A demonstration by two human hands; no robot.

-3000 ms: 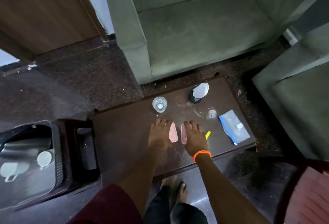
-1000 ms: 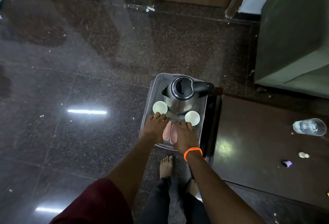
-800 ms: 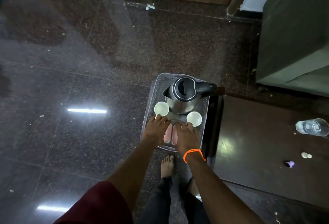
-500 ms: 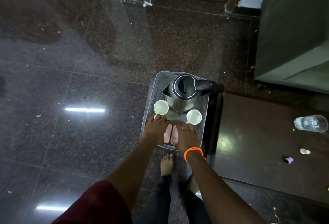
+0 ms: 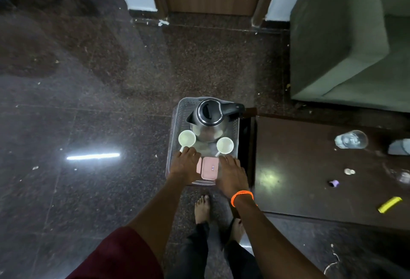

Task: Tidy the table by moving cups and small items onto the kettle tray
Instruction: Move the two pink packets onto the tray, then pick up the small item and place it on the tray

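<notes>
Half a second ago we had two narrow pink pieces standing between our palms; now the pink item (image 5: 208,168) lies flat on the near end of the kettle tray (image 5: 176,123), a thinner strip showing along its left side. Our left hand (image 5: 185,166) and right hand (image 5: 230,173) rest either side, fingers spread and released. Two white cups (image 5: 187,138) flank the kettle (image 5: 209,121). Its small printed mark is unreadable

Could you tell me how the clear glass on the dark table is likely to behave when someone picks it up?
The glass looks clear and smooth-walled, so it is probably rigid, breakable and a little slippery in bare fingers. It seems to stand upright on the table, so it should lift straight up without rolling. Whether it holds water cannot be told, so its weight is uncertain.
</notes>
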